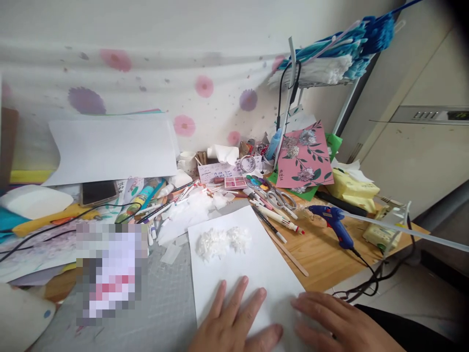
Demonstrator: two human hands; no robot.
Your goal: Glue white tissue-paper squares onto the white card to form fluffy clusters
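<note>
A pale curtain [146, 73] printed with pink and purple flowers is hanging behind the wooden tabletop [322, 254]. At the right, a cream cabinet [414, 161] is standing beside a metal rack [344, 102]. Soft, even daylight is filling the room.

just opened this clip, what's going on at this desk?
A person sits at a cluttered craft desk with both bare hands flat on a white sheet of paper. The left hand and right hand press its near edge, holding nothing. Two white fluffy tufts sit on the upper part of the sheet. To the right lie a blue glue gun, scissors and pens; a phone lies at the left.
</note>
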